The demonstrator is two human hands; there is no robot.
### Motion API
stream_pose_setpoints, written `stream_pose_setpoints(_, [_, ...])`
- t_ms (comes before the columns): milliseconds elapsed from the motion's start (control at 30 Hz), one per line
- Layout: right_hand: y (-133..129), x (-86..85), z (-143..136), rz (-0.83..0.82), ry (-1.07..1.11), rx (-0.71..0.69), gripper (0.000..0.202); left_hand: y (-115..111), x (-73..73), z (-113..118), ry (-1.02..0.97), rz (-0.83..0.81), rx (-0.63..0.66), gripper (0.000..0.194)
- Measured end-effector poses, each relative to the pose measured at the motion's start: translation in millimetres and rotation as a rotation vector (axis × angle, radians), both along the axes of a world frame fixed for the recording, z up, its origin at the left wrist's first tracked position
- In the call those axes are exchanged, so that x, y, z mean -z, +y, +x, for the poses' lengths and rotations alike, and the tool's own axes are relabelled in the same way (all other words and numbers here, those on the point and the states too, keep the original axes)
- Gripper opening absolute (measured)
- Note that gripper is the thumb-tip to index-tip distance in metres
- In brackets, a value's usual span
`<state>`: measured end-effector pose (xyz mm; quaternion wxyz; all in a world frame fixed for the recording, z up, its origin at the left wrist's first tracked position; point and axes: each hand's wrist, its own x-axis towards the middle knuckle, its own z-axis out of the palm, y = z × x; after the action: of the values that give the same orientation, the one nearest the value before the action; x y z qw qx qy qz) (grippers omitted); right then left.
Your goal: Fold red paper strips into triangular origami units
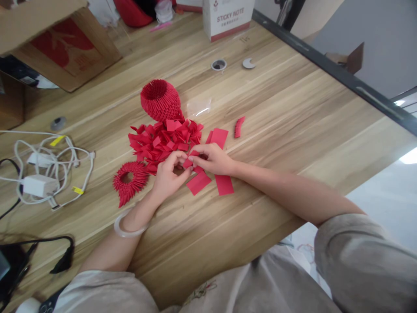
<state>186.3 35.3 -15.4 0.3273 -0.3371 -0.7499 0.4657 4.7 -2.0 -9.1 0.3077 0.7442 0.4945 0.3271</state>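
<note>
Both hands meet over the table around a small piece of red paper (187,163). My left hand (171,171) pinches it from the left, and my right hand (213,159) grips it from the right; the fingers partly cover it. Flat red paper slips (198,182) lie beneath and beside my right hand. Just beyond my left hand is a heap of small folded red paper pieces (166,139). Behind the heap stands a round red paper vase-like form (160,101). A spiky red paper ring (130,179) lies left of my left wrist.
Tangled white cables with a charger (41,186) lie at the left. A cardboard box (71,52) and a sticky note box (228,19) stand at the back. A short row of joined red pieces (239,127) rests to the right. A cable hole (218,65) opens in the wooden table (286,117).
</note>
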Motion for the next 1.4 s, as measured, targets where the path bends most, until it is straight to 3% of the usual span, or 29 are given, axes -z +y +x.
stream_pose_setpoints(1400, [-0.2, 1.2, 0.4, 0.094, -0.021, -0.014, 0.018, 1.0, -0.5, -0.3, 0.054, 0.001, 0.014, 0.023])
